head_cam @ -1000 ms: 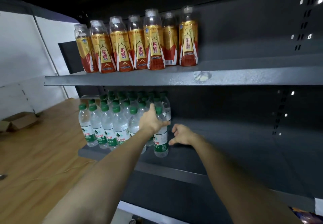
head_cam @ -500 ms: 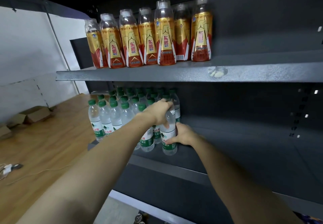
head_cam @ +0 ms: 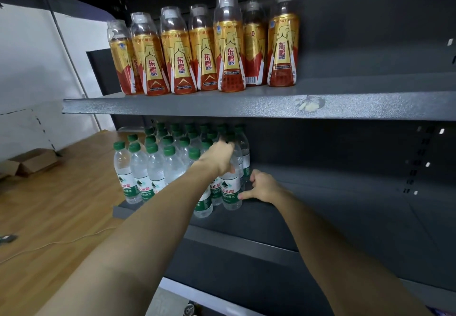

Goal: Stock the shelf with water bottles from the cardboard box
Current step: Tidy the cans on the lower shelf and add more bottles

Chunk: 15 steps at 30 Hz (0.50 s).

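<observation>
Green-capped water bottle (head_cam: pixel 231 187) now stands pushed back beside the stocked rows on the lower shelf (head_cam: pixel 271 219); my left hand (head_cam: pixel 218 159) grips its shoulder, my right hand (head_cam: pixel 262 187), fingers loosely curled, thumb steadying its base.

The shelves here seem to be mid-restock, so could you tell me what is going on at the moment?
A person is stocking the lower shelf with green-capped water bottles. Their left hand grips the upper part of the front water bottle at the right end of the group, while the right hand touches the same bottle low on its right side. The bottle stands upright on the shelf beside the other water bottles. Red-and-gold drink bottles line the upper shelf. A cardboard box lies on the wooden floor.
</observation>
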Motion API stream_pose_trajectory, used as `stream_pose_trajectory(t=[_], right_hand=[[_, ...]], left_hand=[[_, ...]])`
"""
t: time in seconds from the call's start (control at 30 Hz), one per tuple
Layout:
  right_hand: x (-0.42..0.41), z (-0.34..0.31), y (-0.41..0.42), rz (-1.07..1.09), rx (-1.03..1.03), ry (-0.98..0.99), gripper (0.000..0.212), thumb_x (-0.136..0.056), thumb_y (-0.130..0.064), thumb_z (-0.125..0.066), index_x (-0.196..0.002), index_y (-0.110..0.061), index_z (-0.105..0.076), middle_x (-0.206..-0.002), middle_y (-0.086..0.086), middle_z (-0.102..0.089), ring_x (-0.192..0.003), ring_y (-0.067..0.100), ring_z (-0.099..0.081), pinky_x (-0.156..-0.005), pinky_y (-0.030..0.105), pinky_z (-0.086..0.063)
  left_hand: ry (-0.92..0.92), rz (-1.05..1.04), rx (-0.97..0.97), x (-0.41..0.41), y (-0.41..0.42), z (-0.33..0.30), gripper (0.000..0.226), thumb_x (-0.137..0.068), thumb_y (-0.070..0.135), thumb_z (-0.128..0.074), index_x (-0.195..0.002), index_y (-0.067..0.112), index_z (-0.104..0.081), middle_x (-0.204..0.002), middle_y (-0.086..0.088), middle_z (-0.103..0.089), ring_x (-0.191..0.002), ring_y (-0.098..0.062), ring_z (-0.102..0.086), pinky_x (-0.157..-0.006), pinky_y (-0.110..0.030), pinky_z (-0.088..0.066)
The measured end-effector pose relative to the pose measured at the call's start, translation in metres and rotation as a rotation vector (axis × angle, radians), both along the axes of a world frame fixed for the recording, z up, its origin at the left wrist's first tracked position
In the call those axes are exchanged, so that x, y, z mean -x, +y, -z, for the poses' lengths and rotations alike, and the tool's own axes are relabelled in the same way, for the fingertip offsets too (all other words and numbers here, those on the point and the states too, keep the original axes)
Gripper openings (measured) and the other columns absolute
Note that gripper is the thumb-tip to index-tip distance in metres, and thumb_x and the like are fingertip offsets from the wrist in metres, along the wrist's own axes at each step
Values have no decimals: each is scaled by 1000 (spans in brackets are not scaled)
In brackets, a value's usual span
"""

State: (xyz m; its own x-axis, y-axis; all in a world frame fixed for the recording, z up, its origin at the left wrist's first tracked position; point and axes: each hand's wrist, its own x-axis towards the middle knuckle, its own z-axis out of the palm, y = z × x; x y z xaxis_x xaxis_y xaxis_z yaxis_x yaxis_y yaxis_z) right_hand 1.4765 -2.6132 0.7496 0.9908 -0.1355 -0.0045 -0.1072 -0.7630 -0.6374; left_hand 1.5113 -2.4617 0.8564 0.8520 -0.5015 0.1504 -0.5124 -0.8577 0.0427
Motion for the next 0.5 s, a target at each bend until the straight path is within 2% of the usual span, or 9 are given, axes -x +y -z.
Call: stream_pose_trajectory(t=[0.13, 0.27, 0.37, 0.5], right_hand=[[-6, 0, -5, 21, -16, -40, 61, -64, -46, -89, -102, -19, -51, -107, 1, -62, -95, 19, -60, -76, 32, -46], [-10, 1, -2, 24, -14, -42, 56, -63, -52, -87, -94, -19, -54, -97, 0, -63, -87, 19, -61, -77, 38, -51], [-12, 7, 4, 31, 30, -25, 53, -63, -60, -82, -87, -23, -53, -92, -1, -63, -83, 21, -62, -76, 42, -52], [-11, 10, 10, 46, 142, -47, 41, -82, -59, -67, -85, -22, -51, -89, -1, -61, -83, 22, -59, -65, 35, -43]], left_hand=[[7, 49, 1, -9, -9, 1, 79, -78, 12, -80, -145, 14, -38, -134, -21, -48, -116, -38, -56, -94, -39, -50], [85, 34, -25, -16, -12, -1, 68, -80, 24, -80, -137, 9, -45, -123, -16, -60, -115, -32, -58, -91, -35, -48], [94, 20, -54, -17, -13, -3, 71, -80, 29, -80, -136, 8, -43, -121, -15, -60, -114, -32, -58, -89, -35, -47], [59, 30, -50, -17, -15, 0, 80, -78, 22, -81, -144, 12, -36, -131, -17, -54, -118, -34, -56, -94, -38, -49]])
